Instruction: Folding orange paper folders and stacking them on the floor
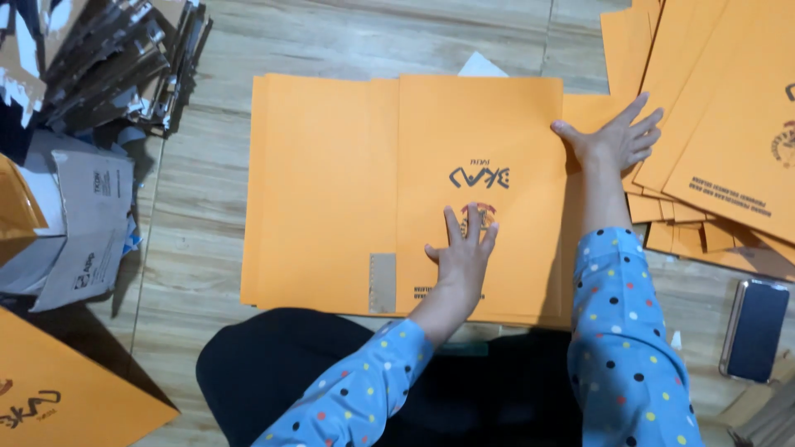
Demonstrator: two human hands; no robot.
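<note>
An orange printed paper folder [472,141] lies folded on top of a stack of flat orange sheets [319,190] on the wooden floor. My left hand [464,252] presses flat on the folder's lower middle, fingers spread over a round emblem. At the folder's upper right edge, my right hand [617,136] rests with its fingers apart, reaching onto the orange sheet beside it. Both sleeves are blue with coloured dots. Neither hand grips anything.
A fanned pile of more orange printed sheets [720,124] fills the upper right. A dark phone [755,329] lies at the right edge. Torn cardboard and paper wrappers [91,124] sit at the left, and another orange sheet [58,389] at the lower left.
</note>
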